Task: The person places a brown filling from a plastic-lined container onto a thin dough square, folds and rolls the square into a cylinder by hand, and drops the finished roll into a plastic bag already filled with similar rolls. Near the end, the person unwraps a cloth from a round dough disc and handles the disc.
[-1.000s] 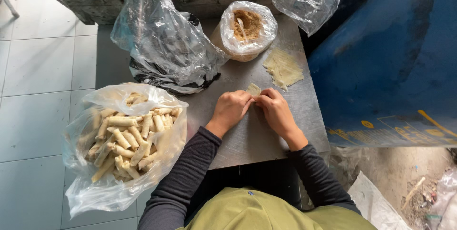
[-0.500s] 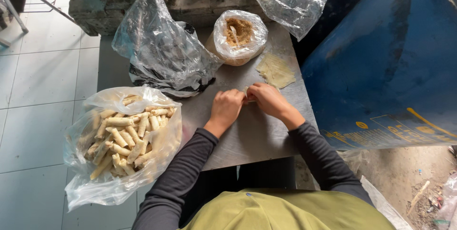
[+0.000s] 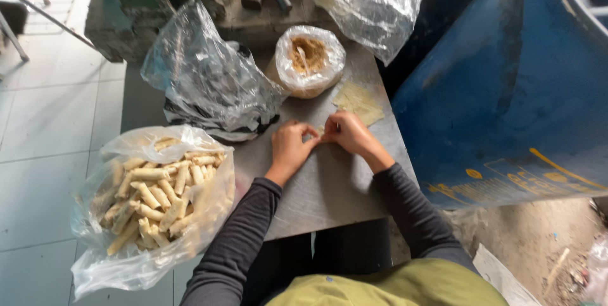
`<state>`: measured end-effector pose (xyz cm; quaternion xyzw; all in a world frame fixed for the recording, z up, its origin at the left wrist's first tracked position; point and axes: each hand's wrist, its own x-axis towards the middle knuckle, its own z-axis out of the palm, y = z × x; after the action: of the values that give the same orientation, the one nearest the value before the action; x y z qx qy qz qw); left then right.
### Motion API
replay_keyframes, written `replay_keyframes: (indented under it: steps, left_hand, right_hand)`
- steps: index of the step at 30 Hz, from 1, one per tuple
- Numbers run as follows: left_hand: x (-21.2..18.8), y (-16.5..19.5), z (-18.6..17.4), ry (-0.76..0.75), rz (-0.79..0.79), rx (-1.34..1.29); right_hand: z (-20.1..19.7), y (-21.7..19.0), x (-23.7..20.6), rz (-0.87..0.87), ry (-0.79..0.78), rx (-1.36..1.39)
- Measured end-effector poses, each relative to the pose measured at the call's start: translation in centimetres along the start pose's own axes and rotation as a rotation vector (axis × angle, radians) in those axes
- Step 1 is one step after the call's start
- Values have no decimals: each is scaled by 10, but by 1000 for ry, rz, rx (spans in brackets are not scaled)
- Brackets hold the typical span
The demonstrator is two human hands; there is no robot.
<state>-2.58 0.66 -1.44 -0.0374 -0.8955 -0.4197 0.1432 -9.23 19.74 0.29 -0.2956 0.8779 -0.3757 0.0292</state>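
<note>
Both my hands rest side by side on the grey metal table (image 3: 329, 185). My left hand (image 3: 290, 146) and my right hand (image 3: 347, 133) have their fingers curled down over a small pale wrapper roll (image 3: 320, 132) between them; most of it is hidden under the fingers. A thin pale wrapper sheet (image 3: 358, 102) lies flat just beyond my right hand. Behind it stands a bag-lined bowl of brown filling (image 3: 310, 59) with a spoon in it.
A clear plastic bag of several finished pale rolls (image 3: 155, 198) sits at the table's left corner. A crumpled clear bag (image 3: 202, 81) lies behind it, another (image 3: 373, 8) at the back. A big blue barrel (image 3: 506, 90) stands close on the right. Tiled floor on the left.
The view has tilted, so the table sits a little differently in frame. My hands have stayed together on the table, the fingers closing further over the small roll.
</note>
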Motion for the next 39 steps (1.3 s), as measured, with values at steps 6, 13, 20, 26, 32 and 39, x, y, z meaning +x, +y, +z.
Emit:
replay_keyframes:
  steps: [6,13,20,26,32,39]
  left_hand:
    - [-4,-11,4,31,407,152]
    - [-8,0,10,55,150,215]
    - [0,-4,12,125,11,125]
    - [-7,-13,10,62,186,196]
    - [2,-9,27,181,-49,214]
    - [6,-10,25,285,-10,188]
  right_hand:
    - [-5,-2,-12,-112,-101,-50]
    - [3,-2,-14,-137,58,-141]
    - [12,6,-10,0,198,-36]
    - [1,12,-14,-155,66,-212]
    - [16,1,-9,-34,326,-161]
    - [21,-29,-30,-183,268,-602]
